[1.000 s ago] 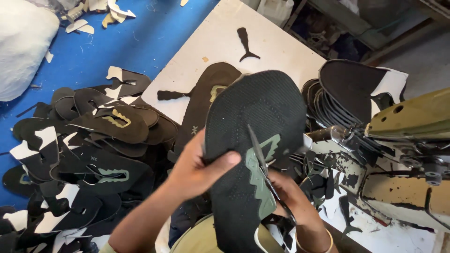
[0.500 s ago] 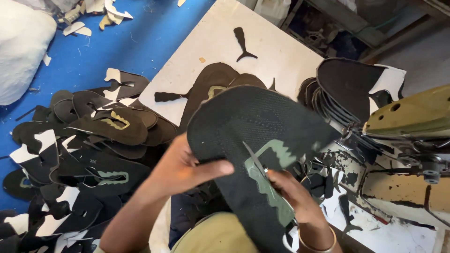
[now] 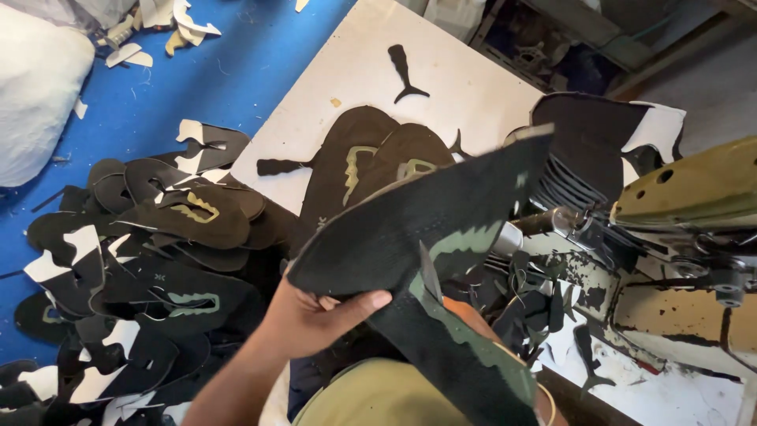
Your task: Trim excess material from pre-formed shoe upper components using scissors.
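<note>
My left hand (image 3: 315, 315) grips the near edge of a large black shoe-upper piece (image 3: 418, 217) with a pale green shape on it. The piece is held up and bent, its far tip pointing to the upper right. My right hand (image 3: 464, 310) is mostly hidden under the piece, and a bangle shows at its wrist. It holds scissors (image 3: 430, 276), whose dark blade pokes up through the piece beside the green shape.
Two more black uppers (image 3: 363, 158) lie on a white board (image 3: 347, 95). A heap of similar cut pieces (image 3: 158, 237) covers the blue floor at left. A sewing machine (image 3: 694, 189) stands at right behind stacked pieces (image 3: 591, 142). A white sack (image 3: 31, 87) sits far left.
The black piece has swung from upright to slanting toward the upper right and is now bent. My left thumb stays on its edge; more of my right hand is hidden.
</note>
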